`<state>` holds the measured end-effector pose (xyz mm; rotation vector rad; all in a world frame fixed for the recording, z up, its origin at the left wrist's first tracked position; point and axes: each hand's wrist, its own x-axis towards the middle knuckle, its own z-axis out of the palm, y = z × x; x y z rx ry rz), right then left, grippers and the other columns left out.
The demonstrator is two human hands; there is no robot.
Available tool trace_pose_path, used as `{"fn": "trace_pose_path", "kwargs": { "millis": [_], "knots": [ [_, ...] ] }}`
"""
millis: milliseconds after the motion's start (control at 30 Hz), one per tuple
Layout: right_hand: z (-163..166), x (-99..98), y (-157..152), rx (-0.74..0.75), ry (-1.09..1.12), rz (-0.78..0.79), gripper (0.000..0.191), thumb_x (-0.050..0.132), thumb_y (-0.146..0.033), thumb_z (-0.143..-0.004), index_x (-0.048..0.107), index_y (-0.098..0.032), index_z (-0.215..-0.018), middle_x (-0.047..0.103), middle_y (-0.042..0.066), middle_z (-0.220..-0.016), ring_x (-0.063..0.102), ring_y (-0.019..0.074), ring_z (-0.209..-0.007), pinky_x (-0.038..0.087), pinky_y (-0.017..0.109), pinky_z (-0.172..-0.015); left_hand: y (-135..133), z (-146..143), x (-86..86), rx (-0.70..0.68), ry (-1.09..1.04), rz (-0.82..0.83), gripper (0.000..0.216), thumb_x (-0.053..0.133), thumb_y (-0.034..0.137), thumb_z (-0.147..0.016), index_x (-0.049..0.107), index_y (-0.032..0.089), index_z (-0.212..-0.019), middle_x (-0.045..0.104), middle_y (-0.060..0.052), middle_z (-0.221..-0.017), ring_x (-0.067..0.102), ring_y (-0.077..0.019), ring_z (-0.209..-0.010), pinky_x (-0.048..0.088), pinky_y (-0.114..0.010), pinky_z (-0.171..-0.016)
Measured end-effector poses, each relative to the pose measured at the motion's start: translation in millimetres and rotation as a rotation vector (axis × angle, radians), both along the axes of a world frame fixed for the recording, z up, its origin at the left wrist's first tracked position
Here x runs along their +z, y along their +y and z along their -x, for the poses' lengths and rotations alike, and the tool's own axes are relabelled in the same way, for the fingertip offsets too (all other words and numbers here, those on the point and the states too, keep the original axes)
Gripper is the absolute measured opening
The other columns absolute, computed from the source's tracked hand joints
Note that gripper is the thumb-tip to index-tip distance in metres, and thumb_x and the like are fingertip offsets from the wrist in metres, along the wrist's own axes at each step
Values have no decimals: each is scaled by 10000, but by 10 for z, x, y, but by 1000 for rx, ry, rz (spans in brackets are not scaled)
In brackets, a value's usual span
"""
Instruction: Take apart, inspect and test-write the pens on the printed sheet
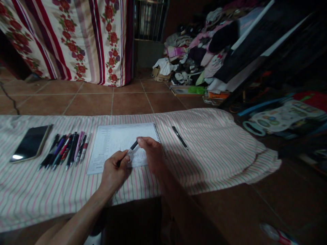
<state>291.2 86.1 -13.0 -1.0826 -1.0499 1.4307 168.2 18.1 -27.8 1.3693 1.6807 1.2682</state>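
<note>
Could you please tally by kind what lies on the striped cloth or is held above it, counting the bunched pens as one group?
Phone: 1
Spiral notebook: 1
Pen bunch: 1
Lone lying pen: 1
Held pen: 1
Total: 5

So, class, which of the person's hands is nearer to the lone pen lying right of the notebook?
Right. The right hand is left of the lone pen, by the spiral edge of the notebook; the left hand is farther left.
</note>
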Motion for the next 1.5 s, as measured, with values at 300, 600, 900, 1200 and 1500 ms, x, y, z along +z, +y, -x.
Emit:
{"fn": "trace_pose_path", "kwargs": {
  "millis": [300,600,900,1200,1500],
  "knots": [
    [3,-66,-13,41,104,20,298,681,-399,-642,709,-183,-845,659,23,-782,570,143,-739,443,289,-715,18,-11,17,-47,-117,14,232,547,295,-750,687,166,-882,490,23,-597,450,-111,-547,357,-246,-533],
    [14,-53,-6,-8,46,33,267,691,-401,-626,703,-179,-773,623,1,-662,540,127,-655,428,263,-627,-9,-22,49,-13,58,-38,197,539,289,-776,680,181,-862,532,9,-635,507,-138,-620,381,-254,-593],
    [18,-20,-85,215,200,69,349,623,-448,-711,672,-197,-950,676,63,-963,604,150,-827,453,310,-774,6,-71,136,-92,-508,195,307,615,374,-711,654,132,-896,520,23,-580,432,-79,-484,324,-223,-485],
    [-63,-6,-62,275,223,118,229,678,-357,-664,693,-184,-813,686,30,-864,553,90,-596,431,258,-622,4,-16,190,-314,-781,273,337,616,379,-750,641,103,-942,590,-45,-681,458,-71,-495,229,-199,-423],
    [-53,9,-18,73,148,71,252,689,-380,-629,700,-188,-792,696,40,-822,578,137,-719,416,276,-687,-33,-33,160,-225,-651,292,369,624,396,-716,633,116,-957,502,20,-584,368,-52,-459,253,-198,-440]
  ]
}}
